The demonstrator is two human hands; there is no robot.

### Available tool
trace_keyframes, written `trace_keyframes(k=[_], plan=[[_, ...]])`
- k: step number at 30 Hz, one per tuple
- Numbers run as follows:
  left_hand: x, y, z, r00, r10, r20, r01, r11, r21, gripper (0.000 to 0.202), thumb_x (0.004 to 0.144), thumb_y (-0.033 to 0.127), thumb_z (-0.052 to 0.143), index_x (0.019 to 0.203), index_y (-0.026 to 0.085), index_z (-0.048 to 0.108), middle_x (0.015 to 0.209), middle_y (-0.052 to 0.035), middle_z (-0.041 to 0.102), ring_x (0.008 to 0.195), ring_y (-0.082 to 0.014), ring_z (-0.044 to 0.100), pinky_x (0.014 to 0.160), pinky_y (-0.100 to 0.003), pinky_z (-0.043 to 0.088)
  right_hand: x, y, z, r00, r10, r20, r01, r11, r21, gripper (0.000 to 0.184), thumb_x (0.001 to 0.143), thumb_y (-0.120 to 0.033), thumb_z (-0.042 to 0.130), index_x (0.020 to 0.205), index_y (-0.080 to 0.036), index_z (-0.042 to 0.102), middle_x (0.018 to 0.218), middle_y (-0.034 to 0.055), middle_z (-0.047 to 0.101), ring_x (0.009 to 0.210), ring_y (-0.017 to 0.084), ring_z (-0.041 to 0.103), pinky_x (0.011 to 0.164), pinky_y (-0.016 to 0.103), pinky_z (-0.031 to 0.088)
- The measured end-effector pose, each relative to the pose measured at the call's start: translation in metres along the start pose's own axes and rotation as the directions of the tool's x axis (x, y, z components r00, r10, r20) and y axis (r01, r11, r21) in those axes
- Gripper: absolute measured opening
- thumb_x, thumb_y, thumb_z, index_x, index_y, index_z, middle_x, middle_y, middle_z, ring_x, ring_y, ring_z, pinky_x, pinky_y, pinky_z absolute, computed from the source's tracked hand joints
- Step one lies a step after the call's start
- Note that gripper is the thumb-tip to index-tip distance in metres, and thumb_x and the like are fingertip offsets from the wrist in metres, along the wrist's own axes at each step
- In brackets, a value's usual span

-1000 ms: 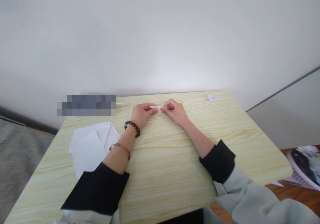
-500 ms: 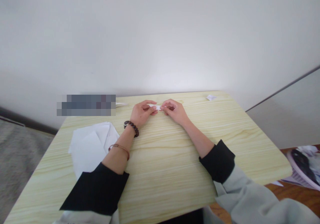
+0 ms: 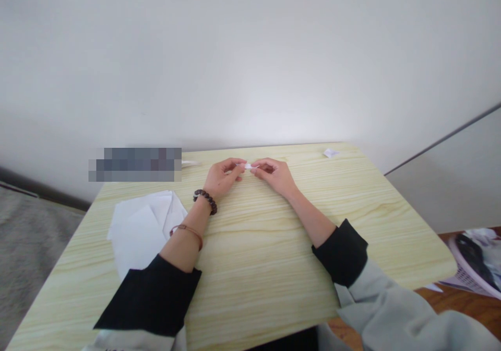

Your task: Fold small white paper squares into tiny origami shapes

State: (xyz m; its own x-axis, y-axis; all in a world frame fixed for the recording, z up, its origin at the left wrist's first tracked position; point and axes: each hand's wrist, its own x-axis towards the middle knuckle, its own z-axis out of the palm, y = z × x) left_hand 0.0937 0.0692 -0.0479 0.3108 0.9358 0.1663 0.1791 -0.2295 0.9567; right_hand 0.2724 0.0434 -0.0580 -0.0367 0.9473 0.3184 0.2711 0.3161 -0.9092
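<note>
My left hand [image 3: 222,177] and my right hand [image 3: 274,175] meet near the far edge of a light wooden table [image 3: 258,257]. Both pinch a small folded piece of white paper [image 3: 248,166] between their fingertips, just above the tabletop. Most of the paper is hidden by the fingers. A dark bead bracelet sits on my left wrist.
A loose pile of white paper sheets [image 3: 143,226] lies on the table's left side. A small folded white paper [image 3: 331,153] rests at the far right corner, another white scrap [image 3: 189,162] at the far edge. A lilac basket [image 3: 475,265] stands on the floor at the right.
The visible strip of paper between my fingertips has grown shorter as my hands closed in on each other. My arms have hardly moved.
</note>
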Motion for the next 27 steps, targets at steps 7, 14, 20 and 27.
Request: trace_keyframes(k=[7, 14, 20, 27], plan=[[-0.0051, 0.0055, 0.0017, 0.996, 0.084, -0.006, -0.082, 0.983, 0.161, 0.034, 0.073, 0.044, 0.066, 0.094, 0.018, 0.072, 0.099, -0.0078, 0.071, 0.086, -0.0198, 0.065, 0.064, -0.025, 0.051, 0.0005, 0.0006, 0.0017, 0.999, 0.054, 0.007, -0.054, 0.994, 0.095, 0.027, 0.074, -0.043, 0.067, 0.083, -0.018, 0.066, 0.063, 0.0005, 0.066, 0.056, 0.012, 0.061, 0.054, 0.025, 0.053], [-0.0057, 0.0076, 0.0019, 0.988, 0.138, -0.070, -0.118, 0.964, 0.239, 0.025, 0.075, 0.037, 0.065, 0.089, 0.017, 0.072, 0.091, -0.0051, 0.073, 0.085, -0.0177, 0.065, 0.063, -0.021, 0.051, -0.0012, -0.0039, 0.0020, 0.999, -0.036, 0.037, 0.035, 0.999, 0.029, 0.026, 0.079, -0.043, 0.061, 0.089, -0.020, 0.067, 0.101, 0.0065, 0.069, 0.080, 0.017, 0.067, 0.051, 0.023, 0.055], [-0.0046, 0.0022, 0.0009, 0.975, 0.220, -0.037, -0.202, 0.939, 0.277, 0.023, 0.077, 0.036, 0.063, 0.087, 0.018, 0.073, 0.091, -0.0036, 0.073, 0.086, -0.0166, 0.066, 0.064, -0.020, 0.052, -0.0023, -0.0063, 0.0015, 0.971, -0.239, 0.016, 0.237, 0.949, -0.209, 0.023, 0.083, -0.039, 0.058, 0.088, -0.019, 0.068, 0.096, 0.0065, 0.069, 0.085, 0.016, 0.064, 0.051, 0.020, 0.050], [-0.0044, 0.0014, 0.0011, 0.965, 0.260, -0.018, -0.241, 0.917, 0.319, 0.024, 0.078, 0.036, 0.061, 0.086, 0.017, 0.073, 0.088, -0.0043, 0.073, 0.080, -0.0159, 0.066, 0.065, -0.022, 0.054, -0.0015, -0.0024, 0.0003, 0.950, -0.305, 0.072, 0.313, 0.908, -0.278, 0.021, 0.086, -0.036, 0.054, 0.087, -0.019, 0.065, 0.088, 0.0046, 0.064, 0.076, 0.012, 0.060, 0.056, 0.019, 0.050]])
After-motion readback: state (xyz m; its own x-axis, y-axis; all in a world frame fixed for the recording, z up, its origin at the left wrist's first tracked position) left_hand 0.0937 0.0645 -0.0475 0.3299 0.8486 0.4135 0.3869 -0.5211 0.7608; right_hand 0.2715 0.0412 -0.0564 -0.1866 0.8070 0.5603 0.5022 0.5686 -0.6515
